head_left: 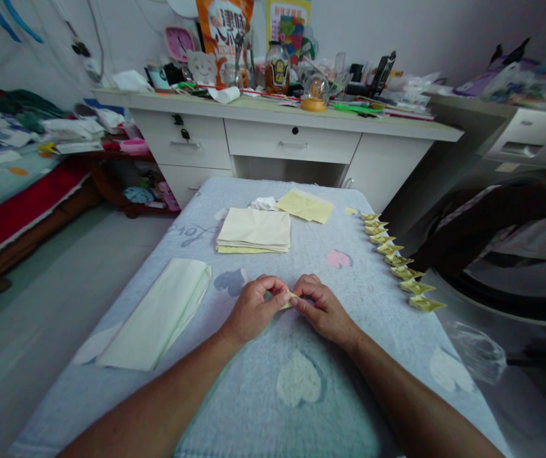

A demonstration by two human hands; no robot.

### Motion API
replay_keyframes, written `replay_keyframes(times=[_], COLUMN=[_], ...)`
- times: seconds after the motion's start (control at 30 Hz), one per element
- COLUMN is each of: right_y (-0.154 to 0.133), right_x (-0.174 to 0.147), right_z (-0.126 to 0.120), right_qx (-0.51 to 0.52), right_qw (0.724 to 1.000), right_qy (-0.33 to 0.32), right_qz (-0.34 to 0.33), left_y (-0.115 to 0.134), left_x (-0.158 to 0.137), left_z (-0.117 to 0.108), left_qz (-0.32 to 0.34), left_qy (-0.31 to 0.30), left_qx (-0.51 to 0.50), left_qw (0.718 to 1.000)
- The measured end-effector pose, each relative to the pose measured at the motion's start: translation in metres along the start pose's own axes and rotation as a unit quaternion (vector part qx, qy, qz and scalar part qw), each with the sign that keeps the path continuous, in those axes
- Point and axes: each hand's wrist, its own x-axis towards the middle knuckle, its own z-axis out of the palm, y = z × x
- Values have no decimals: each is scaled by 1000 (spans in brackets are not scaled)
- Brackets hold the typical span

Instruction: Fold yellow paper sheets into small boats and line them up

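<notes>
Between my two hands is a small piece of folded yellow paper [286, 303], mostly hidden by the fingers. My left hand [259, 305] pinches its left side between thumb and forefinger. On the other side, my right hand [321, 308] grips it with thumb and fingers. Beyond them lies a stack of creased cream and yellow paper sheets [254, 228]. Yellow sheets [306, 205] rest behind it beside a crumpled white tissue [263, 203]. Several folded yellow paper boats [405, 273] stand in a row along the right edge.
A folded pale green-white sheet bundle [158, 315] lies on the left of the cloth-covered table [235, 407]. Past the far edge stands a white desk [296, 133] crowded with jars and packets. A washing machine [531, 143] is at the right, a bed [20, 184] at the left.
</notes>
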Motion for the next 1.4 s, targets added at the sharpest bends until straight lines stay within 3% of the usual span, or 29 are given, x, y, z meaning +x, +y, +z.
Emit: replay_keyframes(times=[0.23, 0.37, 0.47, 0.57, 0.7, 1.03, 1.23, 1.4], right_y=[1, 3, 5, 6, 4, 4, 3, 2], right_x=[0, 0, 0, 0, -1, -2, -4, -6], right_z=[0, -2, -3, -3, -1, -3, -3, -1], right_qx=[13, 44, 76, 86, 75, 41, 12, 35], right_qw=[1000, 999, 994, 992, 994, 997, 995, 992], right_qy=[-5, 2, 30, 37, 34, 54, 99, 117], right_qz=[-14, 23, 70, 87, 74, 36, 15, 36], left_y=[-4, -3, 1, 4, 4, 0, -5, -10], left_x=[0, -3, -7, -8, -6, -5, -2, -2], left_z=[1, 5, 8, 9, 8, 8, 10, 11], left_qz=[-12, 2, 38, 79, 74, -14, -66, -88], left_qy=[-7, 22, 66, 54, 45, -3, -36, -42], left_qx=[-28, -34, 19, 86, 107, -35, -136, -196], left_qw=[1000, 999, 997, 992, 990, 999, 988, 976])
